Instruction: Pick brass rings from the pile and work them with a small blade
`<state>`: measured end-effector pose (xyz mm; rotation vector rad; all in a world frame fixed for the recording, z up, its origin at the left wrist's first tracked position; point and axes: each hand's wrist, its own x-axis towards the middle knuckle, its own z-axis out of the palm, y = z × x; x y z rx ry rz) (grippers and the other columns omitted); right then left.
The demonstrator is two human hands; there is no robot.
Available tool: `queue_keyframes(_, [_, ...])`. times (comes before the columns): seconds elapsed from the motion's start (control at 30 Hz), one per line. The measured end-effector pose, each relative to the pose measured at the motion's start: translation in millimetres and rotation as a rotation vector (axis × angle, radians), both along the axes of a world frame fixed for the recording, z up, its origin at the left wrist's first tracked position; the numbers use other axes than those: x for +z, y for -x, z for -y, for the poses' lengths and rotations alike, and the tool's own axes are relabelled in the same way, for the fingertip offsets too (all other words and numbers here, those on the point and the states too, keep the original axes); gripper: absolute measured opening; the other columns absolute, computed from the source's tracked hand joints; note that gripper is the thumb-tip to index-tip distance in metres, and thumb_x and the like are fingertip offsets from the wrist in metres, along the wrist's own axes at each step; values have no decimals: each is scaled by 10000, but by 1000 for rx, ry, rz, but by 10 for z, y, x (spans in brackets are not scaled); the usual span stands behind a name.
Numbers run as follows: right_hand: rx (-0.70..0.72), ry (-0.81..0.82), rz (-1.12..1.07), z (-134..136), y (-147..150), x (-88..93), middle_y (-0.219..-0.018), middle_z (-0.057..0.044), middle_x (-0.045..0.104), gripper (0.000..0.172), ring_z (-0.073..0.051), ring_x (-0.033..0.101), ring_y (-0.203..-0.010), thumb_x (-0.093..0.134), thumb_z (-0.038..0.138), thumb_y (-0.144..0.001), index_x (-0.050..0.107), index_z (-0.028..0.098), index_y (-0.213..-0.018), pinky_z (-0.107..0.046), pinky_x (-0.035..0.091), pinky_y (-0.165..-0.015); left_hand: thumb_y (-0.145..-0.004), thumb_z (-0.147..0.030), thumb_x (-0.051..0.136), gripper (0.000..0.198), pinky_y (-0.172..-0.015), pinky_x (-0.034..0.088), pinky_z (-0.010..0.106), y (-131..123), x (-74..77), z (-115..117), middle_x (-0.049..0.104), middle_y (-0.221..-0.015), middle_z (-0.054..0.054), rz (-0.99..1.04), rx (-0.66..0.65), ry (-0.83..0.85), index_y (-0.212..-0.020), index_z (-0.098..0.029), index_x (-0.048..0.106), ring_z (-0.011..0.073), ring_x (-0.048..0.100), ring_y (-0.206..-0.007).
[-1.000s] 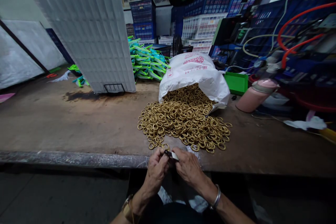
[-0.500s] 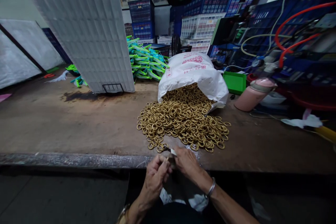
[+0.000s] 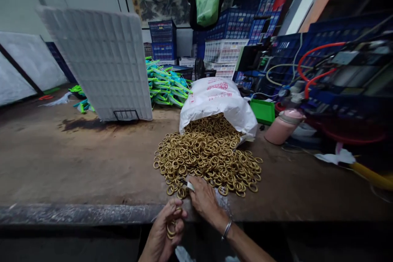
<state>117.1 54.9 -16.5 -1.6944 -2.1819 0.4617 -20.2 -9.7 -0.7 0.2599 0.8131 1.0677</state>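
My left hand (image 3: 164, 229) is curled just off the table's front edge, its fingers closed around several gold-coloured rings (image 3: 171, 229). To its right, my right hand (image 3: 204, 198) reaches over the near edge of a pile of the same rings (image 3: 205, 155). Its fingers are closed on a small tool with a white part (image 3: 190, 186) and a dark tip; the tool's exact kind is unclear. That tip is among the nearest rings, whether touching one I cannot tell. Behind, the pile spills from the mouth of a white sack (image 3: 215, 100) with red print, lying on its side.
A pale ribbed panel (image 3: 101, 65) stands upright on the wooden table (image 3: 76, 163) at left. Bright green and blue plastic pieces (image 3: 167, 84) are heaped behind it. At right are a green tray (image 3: 262, 111), a pink bottle (image 3: 282, 127) and red hoses (image 3: 310, 80).
My hands have moved apart. The right one has gone forward to the pile with the tool, while the left has turned, showing rings in its fingers. The camera has tilted up.
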Motion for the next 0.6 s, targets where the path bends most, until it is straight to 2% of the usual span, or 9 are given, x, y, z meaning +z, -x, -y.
queue_keyframes(0.13, [-52, -19, -59, -43, -28, -18, -896, -23, 569, 280, -152, 517, -792, 412, 115, -725, 534, 242, -942, -233, 324, -656, -587, -355, 707, 318, -341, 197, 138, 5, -79, -66, 562, -651, 20, 91, 14, 95, -584, -138, 475, 53, 441, -461])
queue_keyframes(0.23, [-46, 70, -235, -83, -70, 40, -742, -6, 557, 144, -129, 496, -692, 398, 133, -728, 514, 200, -781, -220, 326, -623, -607, -353, 699, 318, -373, 263, 149, -32, -95, -108, 568, -663, 26, 37, 23, 66, -580, -144, 461, 88, 501, -536])
queue_keyframes(0.37, [-75, 345, -628, -47, -137, 158, -573, 48, 462, 30, -87, 423, -549, 444, 187, -683, 447, 190, -653, -191, 325, -526, -677, -389, 635, 268, -357, 257, 152, -118, -49, -150, 516, -578, -30, -264, 31, -168, -788, -169, 530, 64, 428, -436])
queue_keyframes(0.43, [-99, 517, -782, 18, -171, 215, -517, 73, 417, 46, -61, 356, -459, 465, 224, -669, 437, 191, -654, -175, 276, -440, -687, -386, 624, 297, -365, 271, 159, -156, -27, -168, 483, -525, -53, -443, 30, -278, -880, -174, 550, 55, 383, -400])
queue_keyframes(0.53, [-104, 755, -924, 126, -213, 301, -491, 96, 398, 97, -30, 237, -362, 478, 278, -663, 424, 200, -686, -169, 156, -352, -718, -342, 593, 271, -489, 375, 190, -185, -15, -177, 538, -594, -19, -644, -4, -472, -917, -159, 593, 86, 466, -508])
queue_keyframes(0.6, [-111, 849, -992, 178, -230, 348, -498, 103, 406, 124, -17, 194, -338, 488, 287, -649, 417, 206, -711, -165, 113, -332, -754, -308, 545, 229, -568, 404, 215, -185, -19, -168, 574, -662, 7, -757, -31, -596, -911, -155, 611, 110, 499, -584])
